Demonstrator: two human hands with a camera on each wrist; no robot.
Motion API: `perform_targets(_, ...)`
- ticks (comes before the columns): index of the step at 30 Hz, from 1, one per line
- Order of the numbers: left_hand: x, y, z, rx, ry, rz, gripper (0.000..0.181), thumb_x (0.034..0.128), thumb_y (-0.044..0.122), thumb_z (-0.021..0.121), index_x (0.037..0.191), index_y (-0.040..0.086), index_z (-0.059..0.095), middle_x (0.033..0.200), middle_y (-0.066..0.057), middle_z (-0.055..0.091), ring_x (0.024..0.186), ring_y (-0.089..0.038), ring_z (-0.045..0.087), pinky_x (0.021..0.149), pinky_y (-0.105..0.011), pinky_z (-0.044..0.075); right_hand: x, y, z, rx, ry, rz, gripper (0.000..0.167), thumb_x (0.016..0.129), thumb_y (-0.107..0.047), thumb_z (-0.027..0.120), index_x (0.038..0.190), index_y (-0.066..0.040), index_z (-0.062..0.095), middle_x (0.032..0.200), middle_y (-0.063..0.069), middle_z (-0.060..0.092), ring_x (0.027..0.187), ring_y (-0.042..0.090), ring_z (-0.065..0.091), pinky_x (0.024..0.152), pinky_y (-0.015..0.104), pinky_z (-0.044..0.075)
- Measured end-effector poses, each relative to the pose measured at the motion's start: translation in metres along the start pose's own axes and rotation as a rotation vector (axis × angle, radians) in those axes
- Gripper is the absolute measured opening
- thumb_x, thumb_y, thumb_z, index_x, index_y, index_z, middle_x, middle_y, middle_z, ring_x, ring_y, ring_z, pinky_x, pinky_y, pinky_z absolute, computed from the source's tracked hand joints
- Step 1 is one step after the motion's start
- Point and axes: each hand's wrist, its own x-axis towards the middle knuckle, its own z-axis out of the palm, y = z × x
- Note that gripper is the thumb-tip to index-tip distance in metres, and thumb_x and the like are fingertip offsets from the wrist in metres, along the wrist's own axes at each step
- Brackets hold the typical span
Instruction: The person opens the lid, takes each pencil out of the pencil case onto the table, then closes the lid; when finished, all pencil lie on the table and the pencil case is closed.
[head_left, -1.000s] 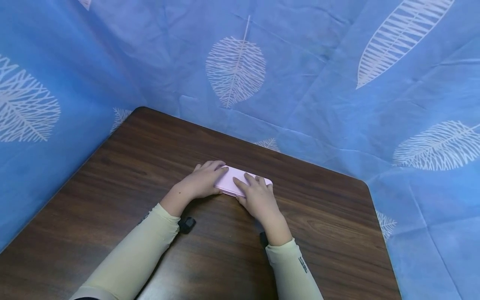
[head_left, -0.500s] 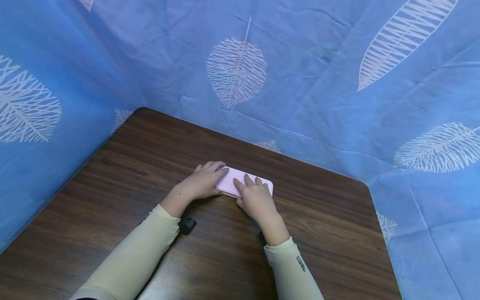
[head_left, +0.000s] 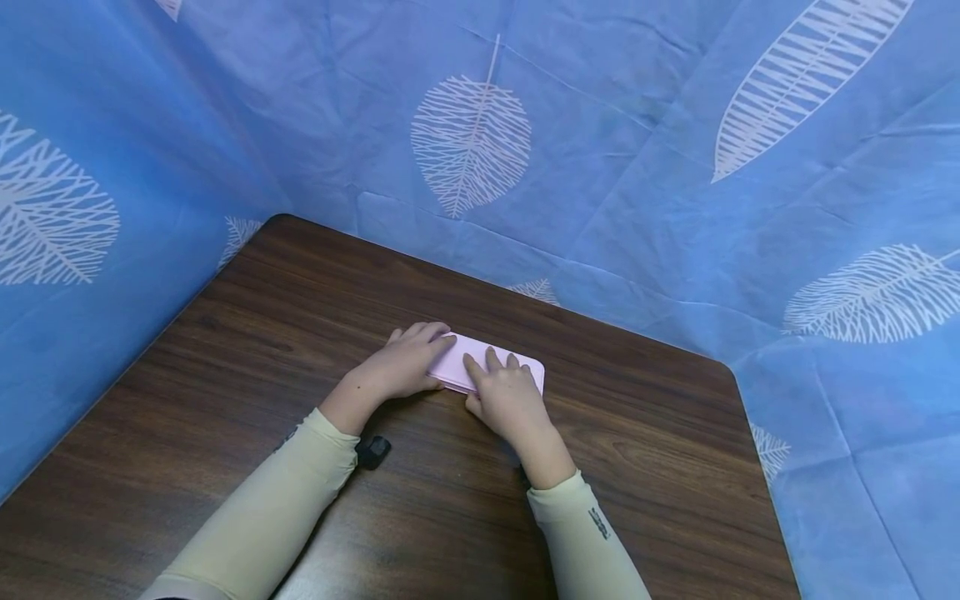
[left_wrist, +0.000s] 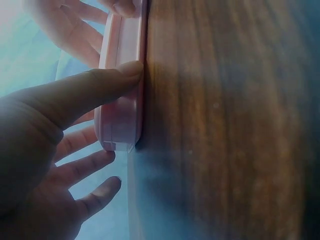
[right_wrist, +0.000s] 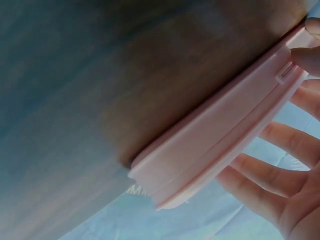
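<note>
Centrally, head view: one pink case (head_left: 453, 367), flat on the counter (head_left: 645, 433), which backs it from below; left hand (head_left: 401, 364) gripping its left end, right hand (head_left: 513, 400) holding the right, fingers over the top. Left wrist view: left thumb on the near side, fingers beyond, a pinch that should steady it. Right wrist view: thumb at the catch (right_wrist: 285, 75), likely for purchase; blur hides whether it presses.

The case (head_left: 452, 365) lies on the table (head_left: 637, 417), with cloth (head_left: 615, 192) behind (and to both sides).
</note>
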Motion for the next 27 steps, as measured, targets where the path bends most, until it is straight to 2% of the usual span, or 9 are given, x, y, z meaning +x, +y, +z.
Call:
perform_targets(17,-0.001,0.0,0.0,-0.006,0.028,0.007,0.073,0.0963,0.026,0.082,0.16,0.009,0.05,0.168,-0.014,0.043,0.159,-0.039,0.037,0.123,-0.071,0.034,0.004,-0.01,-0.004,-0.082,0.038,-0.037,0.059,0.091,-0.03,0.079,0.144,-0.006,0.066,0.134,0.029,0.072,0.108,0.047,0.076,0.083,0.055,0.065)
perform_targets(23,-0.001,0.0,0.0,-0.007,0.03,0.006,0.073,0.0962,0.026,0.082,0.16,0.009,0.05,0.168,-0.014,0.043,0.159,-0.039,0.037,0.123,-0.07,0.034,0.006,-0.015,-0.001,-0.125,0.048,-0.036,0.061,0.089,-0.03,0.08,0.144,-0.006,0.066,0.13,0.031,0.073,0.1,0.047,0.077,0.076,0.051,0.065)
perform_targets(27,-0.001,-0.001,0.001,-0.01,0.039,0.008,0.073,0.0957,0.025,0.083,0.16,0.009,0.05,0.168,-0.014,0.044,0.158,-0.039,0.038,0.122,-0.071,0.035,0.007,-0.018,0.0,-0.145,0.052,-0.032,0.062,0.089,-0.032,0.082,0.143,-0.007,0.066,0.129,0.031,0.073,0.1,0.048,0.077,0.075,0.05,0.065)
